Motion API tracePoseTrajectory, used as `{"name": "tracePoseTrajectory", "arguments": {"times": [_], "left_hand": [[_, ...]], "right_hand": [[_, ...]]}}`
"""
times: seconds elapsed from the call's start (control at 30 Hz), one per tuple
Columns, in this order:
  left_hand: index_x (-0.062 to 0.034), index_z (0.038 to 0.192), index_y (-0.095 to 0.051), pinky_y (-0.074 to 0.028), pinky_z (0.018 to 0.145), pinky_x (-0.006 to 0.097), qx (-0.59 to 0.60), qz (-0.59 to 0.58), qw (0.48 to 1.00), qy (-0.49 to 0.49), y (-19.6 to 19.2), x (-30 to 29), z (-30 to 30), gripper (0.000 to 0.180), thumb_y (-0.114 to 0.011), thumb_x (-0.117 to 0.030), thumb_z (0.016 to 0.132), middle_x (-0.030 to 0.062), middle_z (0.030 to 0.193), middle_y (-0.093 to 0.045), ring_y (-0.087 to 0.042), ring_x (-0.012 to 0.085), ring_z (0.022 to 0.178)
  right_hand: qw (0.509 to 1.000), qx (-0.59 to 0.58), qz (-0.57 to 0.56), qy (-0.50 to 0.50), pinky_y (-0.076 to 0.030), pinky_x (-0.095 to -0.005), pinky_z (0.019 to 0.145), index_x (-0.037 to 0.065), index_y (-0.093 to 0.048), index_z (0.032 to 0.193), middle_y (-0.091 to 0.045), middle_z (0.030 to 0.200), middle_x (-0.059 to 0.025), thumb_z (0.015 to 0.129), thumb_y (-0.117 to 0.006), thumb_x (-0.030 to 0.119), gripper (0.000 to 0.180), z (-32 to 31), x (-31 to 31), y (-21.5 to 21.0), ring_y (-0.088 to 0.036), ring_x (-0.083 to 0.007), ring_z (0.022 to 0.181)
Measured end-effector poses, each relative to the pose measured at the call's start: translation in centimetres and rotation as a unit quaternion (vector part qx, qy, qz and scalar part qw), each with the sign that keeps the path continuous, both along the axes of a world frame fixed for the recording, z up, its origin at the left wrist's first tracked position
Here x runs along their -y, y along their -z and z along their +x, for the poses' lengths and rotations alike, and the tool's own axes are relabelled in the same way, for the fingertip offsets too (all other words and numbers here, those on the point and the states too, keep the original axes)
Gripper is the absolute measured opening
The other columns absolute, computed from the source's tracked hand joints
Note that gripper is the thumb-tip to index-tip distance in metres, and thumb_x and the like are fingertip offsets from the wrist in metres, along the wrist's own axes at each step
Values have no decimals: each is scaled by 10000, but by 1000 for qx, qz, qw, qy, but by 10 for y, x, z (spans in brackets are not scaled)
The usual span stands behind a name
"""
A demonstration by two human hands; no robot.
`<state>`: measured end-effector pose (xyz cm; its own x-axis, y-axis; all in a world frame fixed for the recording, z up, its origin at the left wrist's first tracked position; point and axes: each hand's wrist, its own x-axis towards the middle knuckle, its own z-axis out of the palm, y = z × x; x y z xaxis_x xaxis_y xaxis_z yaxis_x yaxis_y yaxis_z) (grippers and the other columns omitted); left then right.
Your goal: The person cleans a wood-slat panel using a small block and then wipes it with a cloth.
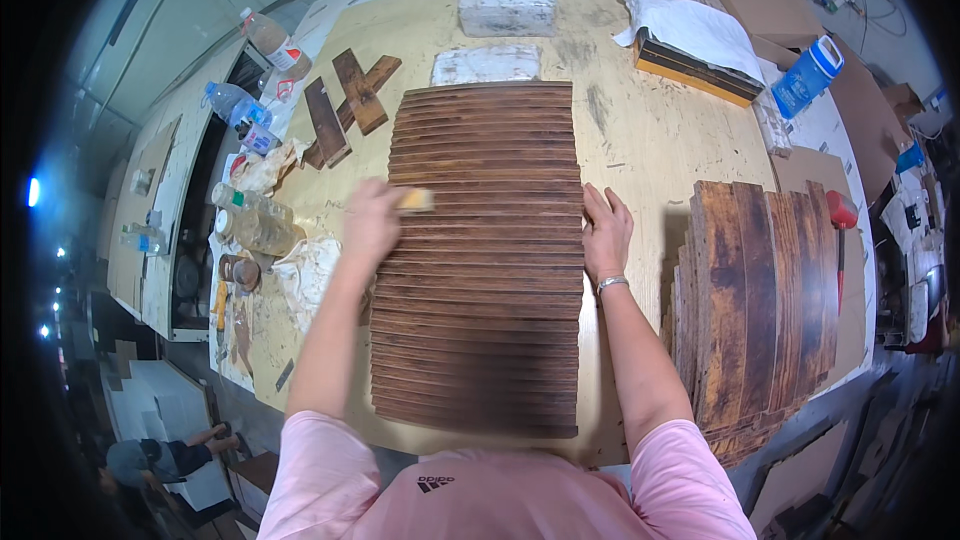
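A long row of dark brown wooden boards (490,240) lies packed together in front of me, their narrow edges facing up. On its left side, my left hand (372,220) is closed round a brush (416,200) whose pale yellow end rests at the boards' edges. Part of the brush is hidden by the fingers, and the hand is slightly blurred. Against the right side of the row lies my right hand (607,233), fingers extended and touching the board ends, with nothing in it. A metal bracelet (612,283) circles that wrist.
Stacked stained boards (735,290) stand at right beside a red-headed mallet (841,212). Loose wood strips (358,92), bottles (262,220) and a stained cloth (308,275) lie left. White-wrapped blocks (507,12), a cloth-topped box (695,65) and a blue bottle (807,77) sit at back.
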<state>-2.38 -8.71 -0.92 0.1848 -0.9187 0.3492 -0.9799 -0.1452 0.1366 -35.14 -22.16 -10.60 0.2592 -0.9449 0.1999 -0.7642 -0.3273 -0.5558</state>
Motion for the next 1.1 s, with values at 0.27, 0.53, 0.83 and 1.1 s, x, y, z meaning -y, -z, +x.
{"name": "tracePoseTrajectory", "arguments": {"times": [0.27,0.53,0.83,1.1], "left_hand": [[-92,1077,-770,-524,860,414,-22,-84,992,-89,-3,-16,16,244,-746,-132,837,100,990,-678,-636,300,956],[-138,1068,-782,-532,830,397,-2,14,997,-73,1,-33,28,278,-726,-81,802,56,972,-667,-614,260,948],[-131,1112,-767,-528,881,419,-34,44,998,22,-16,-24,-5,314,-768,-81,802,73,982,-665,-621,269,1014],[-112,1117,-755,-549,831,447,2,10,986,-167,-10,-42,29,289,-744,-187,838,116,972,-680,-659,310,976]], "right_hand": [[1000,20,-3,-14,-267,-419,1219,194,-620,1405,-596,1463,11,888,-557,-48,574,3,-1,2,-432,-260,1412],[1000,17,-8,-10,-268,-408,1220,183,-634,1389,-598,1460,15,884,-555,-54,563,-2,2,5,-444,-254,1401],[1000,27,-2,-9,-297,-403,1209,149,-649,1371,-612,1444,-21,900,-521,-73,536,-3,0,6,-445,-260,1399],[967,242,78,16,-372,-401,1199,29,-608,1383,-603,1400,-210,976,-420,-80,461,-29,-49,-9,-530,-342,1343]]}}
